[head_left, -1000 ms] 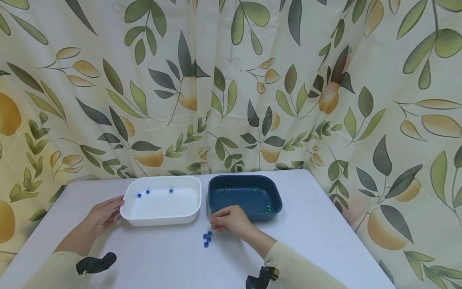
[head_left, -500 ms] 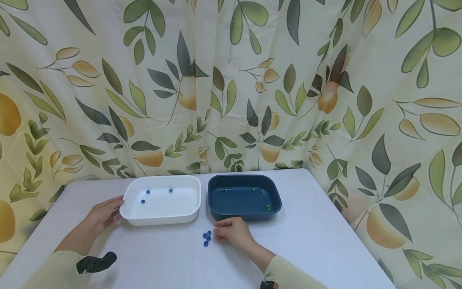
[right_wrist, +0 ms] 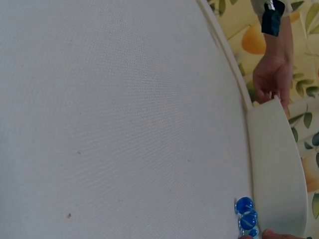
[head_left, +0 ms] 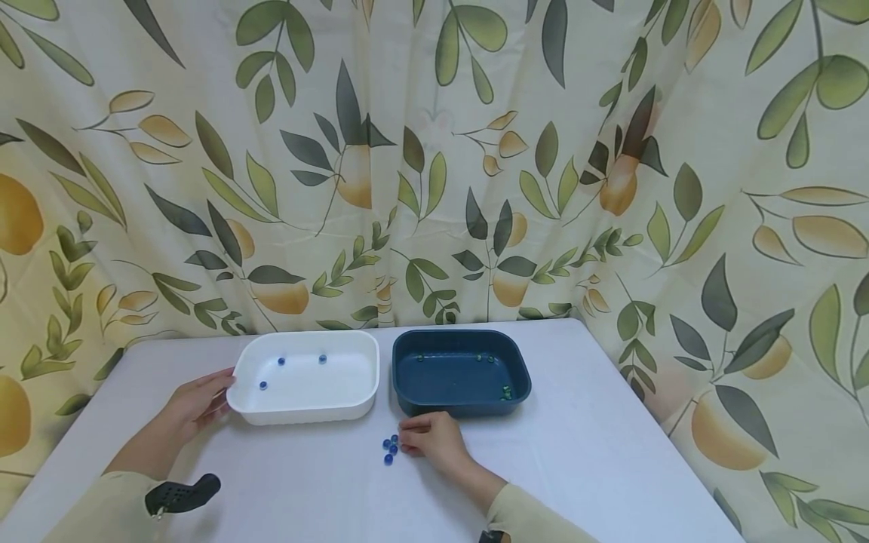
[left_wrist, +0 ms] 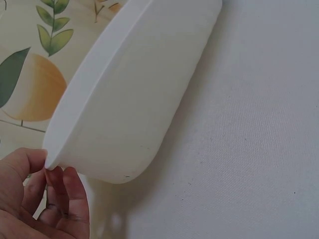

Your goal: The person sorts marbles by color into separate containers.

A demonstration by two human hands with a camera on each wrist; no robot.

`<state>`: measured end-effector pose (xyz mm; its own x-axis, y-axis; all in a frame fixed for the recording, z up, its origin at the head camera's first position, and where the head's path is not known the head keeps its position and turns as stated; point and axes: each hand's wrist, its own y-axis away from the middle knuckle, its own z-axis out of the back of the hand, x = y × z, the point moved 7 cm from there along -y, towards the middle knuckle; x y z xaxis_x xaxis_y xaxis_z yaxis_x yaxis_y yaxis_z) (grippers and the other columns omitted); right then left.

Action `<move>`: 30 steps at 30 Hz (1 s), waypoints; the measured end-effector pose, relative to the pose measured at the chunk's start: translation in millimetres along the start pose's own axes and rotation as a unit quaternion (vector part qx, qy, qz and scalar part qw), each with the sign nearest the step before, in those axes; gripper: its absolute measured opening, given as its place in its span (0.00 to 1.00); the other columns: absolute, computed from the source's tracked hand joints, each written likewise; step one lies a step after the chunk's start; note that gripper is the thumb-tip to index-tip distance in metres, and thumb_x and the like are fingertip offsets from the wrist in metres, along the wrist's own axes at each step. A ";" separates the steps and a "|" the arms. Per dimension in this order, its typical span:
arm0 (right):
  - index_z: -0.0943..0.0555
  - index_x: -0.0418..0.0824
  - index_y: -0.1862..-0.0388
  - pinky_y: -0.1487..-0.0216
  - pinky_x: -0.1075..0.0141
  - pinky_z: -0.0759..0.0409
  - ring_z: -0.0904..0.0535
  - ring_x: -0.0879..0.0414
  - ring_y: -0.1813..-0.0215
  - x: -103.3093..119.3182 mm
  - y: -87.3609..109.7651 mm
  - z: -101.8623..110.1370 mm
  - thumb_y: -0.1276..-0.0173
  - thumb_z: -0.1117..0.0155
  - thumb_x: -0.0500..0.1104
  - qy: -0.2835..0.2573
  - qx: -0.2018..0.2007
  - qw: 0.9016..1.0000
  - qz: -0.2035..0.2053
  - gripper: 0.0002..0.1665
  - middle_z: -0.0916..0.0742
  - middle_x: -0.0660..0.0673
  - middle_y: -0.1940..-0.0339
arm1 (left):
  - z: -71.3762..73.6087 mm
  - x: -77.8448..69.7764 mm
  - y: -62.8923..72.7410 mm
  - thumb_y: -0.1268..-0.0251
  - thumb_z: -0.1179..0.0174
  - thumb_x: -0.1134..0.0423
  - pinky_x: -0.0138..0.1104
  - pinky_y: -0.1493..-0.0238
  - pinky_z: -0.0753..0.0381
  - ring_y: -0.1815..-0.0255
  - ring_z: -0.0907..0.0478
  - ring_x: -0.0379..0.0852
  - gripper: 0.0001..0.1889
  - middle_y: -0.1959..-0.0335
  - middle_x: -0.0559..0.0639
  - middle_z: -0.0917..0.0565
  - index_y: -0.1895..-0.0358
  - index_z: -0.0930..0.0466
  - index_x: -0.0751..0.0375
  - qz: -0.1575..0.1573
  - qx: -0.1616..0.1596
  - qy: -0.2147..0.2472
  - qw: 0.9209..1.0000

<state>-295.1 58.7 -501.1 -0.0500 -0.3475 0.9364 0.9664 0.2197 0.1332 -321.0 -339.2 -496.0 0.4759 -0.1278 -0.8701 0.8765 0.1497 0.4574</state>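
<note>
My left hand (head_left: 198, 400) pinches the left rim of a white tray (head_left: 305, 412); the left wrist view shows thumb and fingers on the tray's corner (left_wrist: 55, 154). Three blue marbles lie inside, one marble (head_left: 263, 385) near the left wall. My right hand (head_left: 437, 441) is low over the table, its fingertips beside a small cluster of blue marbles (head_left: 388, 459). In the right wrist view only fingertips (right_wrist: 281, 235) show at the bottom edge, slightly apart, close to the marbles (right_wrist: 247, 221). No marble is seen lifted.
A dark blue tray (head_left: 448, 408) stands right of the white one, behind my right hand, with several green marbles (head_left: 506, 393) inside. Both trays stand on a white-covered table (head_left: 305, 483). A curtain (head_left: 421, 226) printed with leaves and fruit hangs behind the table.
My right hand has moved down from the dark blue tray's front edge to the blue marbles. One marble in the white tray has rolled toward the front. My left hand stays on the rim.
</note>
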 end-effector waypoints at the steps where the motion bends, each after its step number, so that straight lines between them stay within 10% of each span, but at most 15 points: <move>1: 0.14 0.30 0.56 0.65 0.66 0.13 0.12 0.54 0.65 0.0 -0.4 -0.6 0.38 0.31 0.32 0.002 0.002 1.000 0.001 0.11 0.10 0.40 0.64 | 0.0 -0.1 0.0 0.24 0.50 0.50 0.27 0.58 0.19 0.62 0.25 0.30 0.35 0.24 0.66 0.44 0.23 0.48 0.63 0.000 0.000 -0.001 1.000; 30: 0.11 0.34 0.64 0.70 0.69 0.15 0.16 0.61 0.73 0.8 -5.3 -5.5 0.44 0.25 0.35 0.052 -0.034 0.998 0.002 0.09 0.11 0.46 0.70 | 0.0 -1.5 0.9 0.24 0.50 0.51 0.27 0.58 0.18 0.63 0.24 0.32 0.35 0.27 0.68 0.40 0.23 0.49 0.64 -0.008 0.005 0.003 1.000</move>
<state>-298.9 52.2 -502.8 -0.0235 -0.4398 0.8978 0.9818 0.1591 0.1036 -320.9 -338.9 -494.3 0.4621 -0.1247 -0.8780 0.8843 0.1389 0.4457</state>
